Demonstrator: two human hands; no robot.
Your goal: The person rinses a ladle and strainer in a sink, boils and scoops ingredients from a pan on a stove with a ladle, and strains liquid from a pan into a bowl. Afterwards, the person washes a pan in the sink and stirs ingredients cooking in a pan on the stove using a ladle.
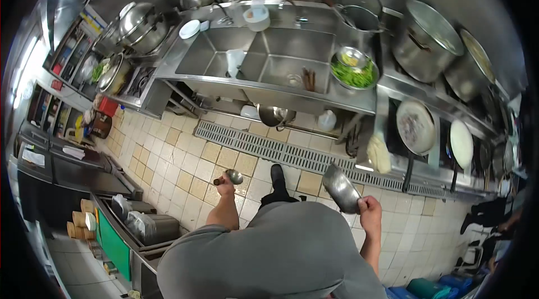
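My left hand (225, 185) is closed round the handle of a metal ladle (234, 176), held low over the tiled floor. On the other side, my right hand (369, 209) grips the rim of a metal bowl (341, 188), which is tilted on its side. Both hands are in front of my body, well apart from each other. Beyond them stands a steel double sink (292, 46). A bowl of green vegetables (355, 74) with a small metal bowl (352, 56) in it sits on the sink's right edge.
Stoves with large pots (426, 40) and two pans, one a white-filled pan (461, 143), stand at the right. A floor drain grate (252, 143) crosses ahead. Bins (157, 228) and a green board (113, 243) are at the lower left. Another person's dark-clothed legs (488, 212) show at the far right.
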